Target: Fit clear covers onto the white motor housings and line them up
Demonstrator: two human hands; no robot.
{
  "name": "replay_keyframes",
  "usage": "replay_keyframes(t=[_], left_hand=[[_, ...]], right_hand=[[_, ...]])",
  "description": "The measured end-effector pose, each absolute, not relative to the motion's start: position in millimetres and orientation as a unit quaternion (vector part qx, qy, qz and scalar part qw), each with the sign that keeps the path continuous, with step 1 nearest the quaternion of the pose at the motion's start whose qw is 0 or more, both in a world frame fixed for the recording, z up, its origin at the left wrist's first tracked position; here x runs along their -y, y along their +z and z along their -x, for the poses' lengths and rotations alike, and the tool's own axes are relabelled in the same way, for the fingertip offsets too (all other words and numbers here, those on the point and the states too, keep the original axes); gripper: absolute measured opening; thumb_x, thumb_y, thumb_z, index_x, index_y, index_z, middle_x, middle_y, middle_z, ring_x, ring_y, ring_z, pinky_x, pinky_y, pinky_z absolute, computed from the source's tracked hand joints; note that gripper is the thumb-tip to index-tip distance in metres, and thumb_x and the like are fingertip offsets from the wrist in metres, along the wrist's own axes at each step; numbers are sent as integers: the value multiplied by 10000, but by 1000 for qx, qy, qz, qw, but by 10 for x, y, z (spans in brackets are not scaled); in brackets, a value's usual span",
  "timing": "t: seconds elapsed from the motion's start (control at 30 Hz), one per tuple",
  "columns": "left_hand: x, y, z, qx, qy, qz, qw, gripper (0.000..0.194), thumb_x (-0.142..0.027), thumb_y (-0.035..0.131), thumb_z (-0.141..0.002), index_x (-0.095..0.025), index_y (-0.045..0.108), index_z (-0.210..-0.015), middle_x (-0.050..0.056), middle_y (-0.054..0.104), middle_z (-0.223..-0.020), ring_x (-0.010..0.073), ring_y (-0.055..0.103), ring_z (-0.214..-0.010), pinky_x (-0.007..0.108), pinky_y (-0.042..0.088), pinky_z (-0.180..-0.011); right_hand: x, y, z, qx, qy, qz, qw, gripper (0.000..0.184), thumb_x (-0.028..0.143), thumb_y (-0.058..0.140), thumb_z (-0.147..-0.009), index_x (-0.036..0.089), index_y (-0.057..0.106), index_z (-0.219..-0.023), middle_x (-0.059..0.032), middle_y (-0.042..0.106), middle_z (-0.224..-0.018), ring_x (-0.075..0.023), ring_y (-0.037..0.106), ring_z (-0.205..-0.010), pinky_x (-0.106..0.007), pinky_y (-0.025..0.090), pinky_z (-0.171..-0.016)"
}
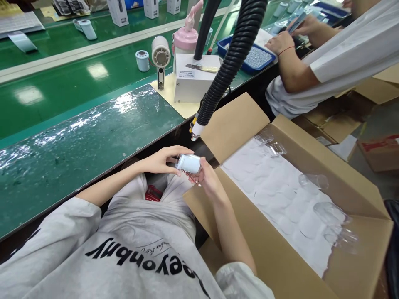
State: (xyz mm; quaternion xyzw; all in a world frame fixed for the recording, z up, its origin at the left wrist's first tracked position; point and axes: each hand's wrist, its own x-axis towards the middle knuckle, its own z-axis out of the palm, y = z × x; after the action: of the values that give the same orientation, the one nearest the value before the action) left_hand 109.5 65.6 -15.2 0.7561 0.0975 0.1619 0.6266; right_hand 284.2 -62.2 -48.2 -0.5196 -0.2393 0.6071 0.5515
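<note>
Cylinder (191,164) lying sideways below a hose nozzle (195,132), right hand (209,178) around one end

Fingers of the right hand are partly disappearing behind the pale blue cylinder, and glare is washing out its surface. Clear material is showing around its left end, but (thin and shiny as it is) its full outline is proving hard to trace. The carton (264,236) is running off the bottom of the view, and a co-worker (349,58) is being cut off at the upper right.

The left forearm is slanting up from the left, its hand (158,160) curving inward, fingers above and thumb below. The right forearm is rising from below, crossing before the carton's near flap.

The right hand is closing on the cylinder's right end, thumb on the near side and fingers beneath, holding it above the lap (179,193). The left hand is framing the opposite end, thumb and fingers parted; whether its fingertips are touching the clear rim, I cannot tell.
</note>
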Motion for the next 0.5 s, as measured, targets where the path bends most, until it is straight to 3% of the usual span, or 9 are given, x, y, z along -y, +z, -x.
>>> replay_keyframes(t=[0.07, 0.13, 0.2, 0.27, 0.37, 0.5], left_hand=[[-568, -78, -1000, -107, 160, -746, 637, 670, -323, 879, -755, -276, 657, -1385, 144, 577, -1453, 296, 583, -1337, 392, 593, -1010], [-478, -14, -905, -132, 157, -714, 669, 688, -313, 865, -774, -260, 627, -1417, 145, 606, -1423, 271, 643, -1255, 374, 602, -986], [-392, 34, -822, -160, 147, -665, 714, 729, -318, 853, -791, -241, 579, -1463, 148, 644, -1380, 245, 698, -1152, 350, 616, -940], [-317, 69, -752, -176, 132, -626, 748, 763, -314, 842, -807, -229, 536, -1501, 147, 680, -1333, 226, 727, -1075, 328, 622, -894], [-237, 111, -667, -166, 120, -613, 763, 785, -253, 842, -807, -244, 517, -1521, 145, 688, -1348, 227, 734, -1083, 327, 616, -903], [-182, 156, -572, -144, 130, -625, 756, 796, -154, 853, -772, -304, 553, -1494, 127, 588, -1512, 257, 689, -1233, 355, 591, -1002]], right_hand=[[708, -420, -2823, 280, 624, 507, 525, 773, 901, 586, -755, 155, 670, -943, -61, 694, -638, -168, 621, -463, -267, 501, -414], [812, -359, -2809, 338, 600, 494, 532, 782, 893, 581, -770, 174, 676, -1064, -105, 759, -844, -206, 714, -612, -309, 595, -523], [915, -299, -2804, 424, 522, 491, 554, 738, 765, 710, -793, 241, 621, -1304, -143, 710, -1280, -263, 756, -979, -377, 658, -766], [997, -245, -2803, 524, 427, 491, 549, 685, 534, 826, -818, 321, 570, -1417, -106, 539, -1546, -296, 623, -1308, -431, 606, -997], [1064, -182, -2781, 589, 383, 481, 524, 512, 387, 818, -857, 330, 662, -1341, -85, 603, -1491, -314, 581, -1369, -457, 584, -1042], [1101, -134, -2708, 509, 483, 466, 539, 515, 486, 773, -888, 335, 661, -1367, -82, 743, -1268, -290, 741, -1096, -441, 653, -897]])
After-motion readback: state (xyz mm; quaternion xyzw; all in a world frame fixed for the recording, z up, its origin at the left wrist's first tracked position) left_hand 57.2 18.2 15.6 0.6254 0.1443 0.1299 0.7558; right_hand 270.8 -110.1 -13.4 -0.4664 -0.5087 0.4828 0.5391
